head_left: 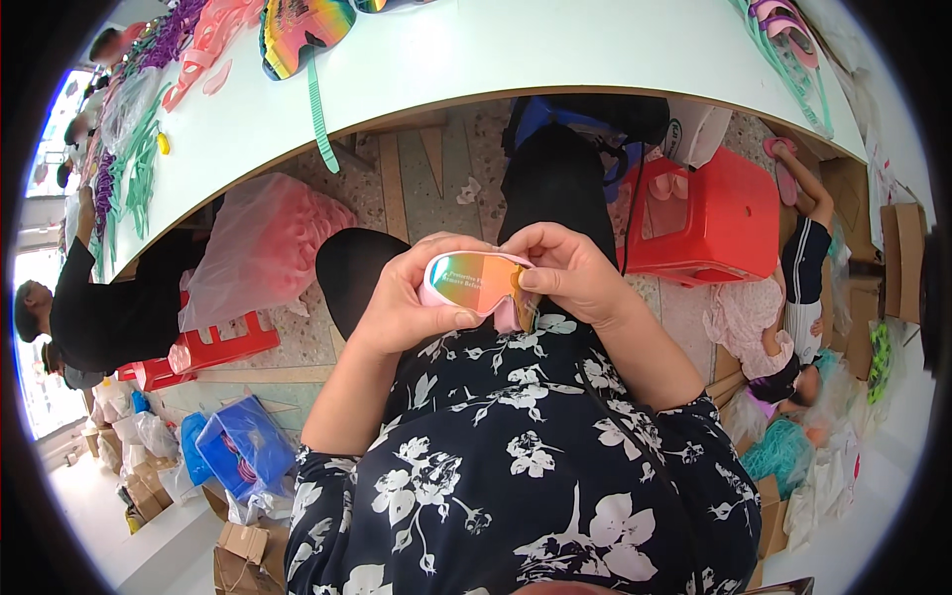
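In front of my lap I hold a pair of goggles (478,282) with a pink frame and a mirrored lens shining from green to orange. My left hand (397,294) wraps round the goggles' left end, its thumb along the lower rim. At the right end, my right hand (573,274) pinches the frame and lens edge between thumb and fingers. That edge of the lens looks bent or lifted from the frame; the fingers partly hide it. A pink part of the frame or strap hangs below the middle.
Mirrored lenses (302,38), a green strap (318,114) and pink frames (213,48) lie on the white table (436,58). Below it stand a clear bag of pink pieces (273,243), a red stool (719,213) and a blue crate (243,446). People sit at left; children are at right.
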Available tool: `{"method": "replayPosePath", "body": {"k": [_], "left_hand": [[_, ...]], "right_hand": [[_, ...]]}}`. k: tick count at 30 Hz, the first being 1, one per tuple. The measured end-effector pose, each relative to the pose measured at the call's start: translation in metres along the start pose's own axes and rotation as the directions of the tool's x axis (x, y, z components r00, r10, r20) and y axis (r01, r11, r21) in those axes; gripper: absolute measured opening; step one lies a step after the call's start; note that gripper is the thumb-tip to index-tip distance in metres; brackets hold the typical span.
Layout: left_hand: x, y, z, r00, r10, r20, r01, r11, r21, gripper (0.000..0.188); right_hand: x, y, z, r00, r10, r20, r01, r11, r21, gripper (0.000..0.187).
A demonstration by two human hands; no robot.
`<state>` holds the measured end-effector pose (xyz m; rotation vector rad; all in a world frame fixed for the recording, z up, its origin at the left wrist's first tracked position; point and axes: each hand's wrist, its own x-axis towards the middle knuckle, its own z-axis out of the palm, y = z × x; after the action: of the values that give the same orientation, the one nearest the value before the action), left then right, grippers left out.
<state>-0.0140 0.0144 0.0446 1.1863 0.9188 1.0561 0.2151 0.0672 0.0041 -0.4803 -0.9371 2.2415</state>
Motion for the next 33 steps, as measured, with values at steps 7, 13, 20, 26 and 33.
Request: {"method": "replayPosePath", "body": {"k": [7,13,20,26,33], "left_hand": [[-0.001,-0.002,0.006,0.999,-0.033,-0.023,0.030,0.990,-0.139,0.063],[-0.005,-0.009,0.008,0.988,-0.105,-0.113,0.076,0.968,-0.240,0.065],[-0.008,-0.010,0.010,0.978,-0.118,-0.170,0.067,0.958,-0.280,0.065],[-0.011,-0.013,0.006,0.978,-0.096,-0.185,0.053,0.973,-0.224,0.064],[-0.014,-0.016,0.000,0.978,-0.097,-0.185,0.062,0.980,-0.189,0.064]], "right_hand": [[-0.002,0.004,-0.008,0.991,-0.099,-0.094,0.081,0.980,-0.179,0.017],[-0.002,0.006,-0.002,0.889,-0.457,0.014,0.338,0.636,-0.694,0.020],[-0.009,0.006,0.004,0.930,-0.368,-0.002,0.261,0.665,-0.699,0.030],[-0.010,-0.008,0.014,0.931,-0.316,0.181,0.325,0.498,-0.804,0.066],[-0.010,0.002,0.009,0.909,-0.332,0.254,0.386,0.437,-0.813,0.076]]}}
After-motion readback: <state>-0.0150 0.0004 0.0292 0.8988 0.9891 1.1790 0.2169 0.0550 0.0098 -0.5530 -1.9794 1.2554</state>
